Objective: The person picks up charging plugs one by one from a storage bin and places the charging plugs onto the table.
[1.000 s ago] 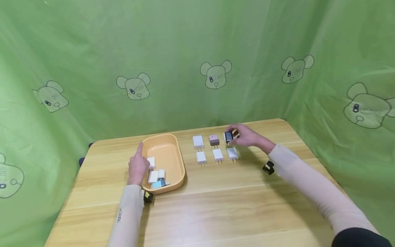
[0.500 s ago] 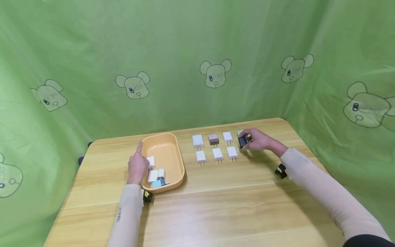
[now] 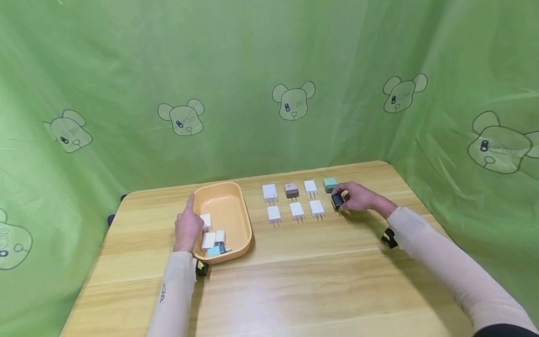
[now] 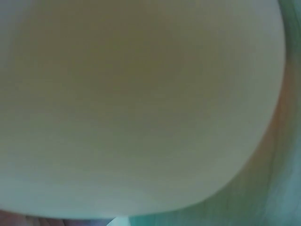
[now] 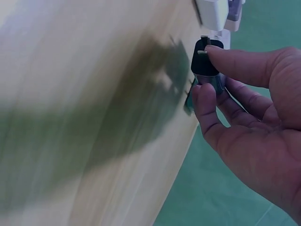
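Black charger (image 3: pixel 337 201) is in the right hand (image 3: pixel 357 196), at the right end of the near row, just in front of the green charger (image 3: pixel 330 184) and beside a white charger (image 3: pixel 316 208); if it already touches the table (image 3: pixel 294 271), I cannot tell. The right hand pinches it between thumb and fingers, and in the right wrist view the thumb (image 5: pixel 235 59) lies on the face with the metal prongs (image 5: pixel 202 52). I judge this charger to be light and stiff, so it should not deform under pressure, but its smooth shell may be a little slippery. It is better, I think, to take it by the two sides of the body and to leave the prongs free, because these could catch or bend. The left hand (image 3: pixel 188 229) rests at the left rim of the orange tray (image 3: pixel 227 210) with the index finger straight; whether its other fingers pinch the rim, I cannot tell
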